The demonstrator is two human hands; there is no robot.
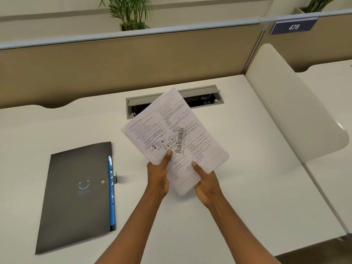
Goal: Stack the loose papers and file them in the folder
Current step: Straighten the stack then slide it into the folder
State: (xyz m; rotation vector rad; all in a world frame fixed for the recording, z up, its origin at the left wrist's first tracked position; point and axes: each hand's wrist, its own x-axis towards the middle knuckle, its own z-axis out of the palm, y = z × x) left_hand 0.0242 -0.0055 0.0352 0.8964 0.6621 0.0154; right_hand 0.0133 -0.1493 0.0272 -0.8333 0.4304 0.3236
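From the head camera, both hands hold a stack of printed papers (175, 138) above the white desk (247, 187), near the centre of the frame. The left hand (159, 177) is clamped on the stack's near-left edge with its thumb on the top sheet; the right hand (206, 184) is clamped on the near-right corner, thumb likewise on top. The fingers of both hands are hidden beneath the sheets. The stack tilts towards 11 o'clock, its far corner covering part of the grey cable hatch (202, 96) set in the desk at 12 o'clock. The print is too small to read, apart from a large grey watermark and a diagram of circles and squares.

At 9 o'clock from the hands, well apart from them, the black folder (76, 197) lies closed and flat on the desk, blue dividers showing along its right edge. At 1 o'clock, a blue sign (293, 26) on the partition (114, 63) reads 476. Two plants (131, 12) at the top are cut off by the frame.
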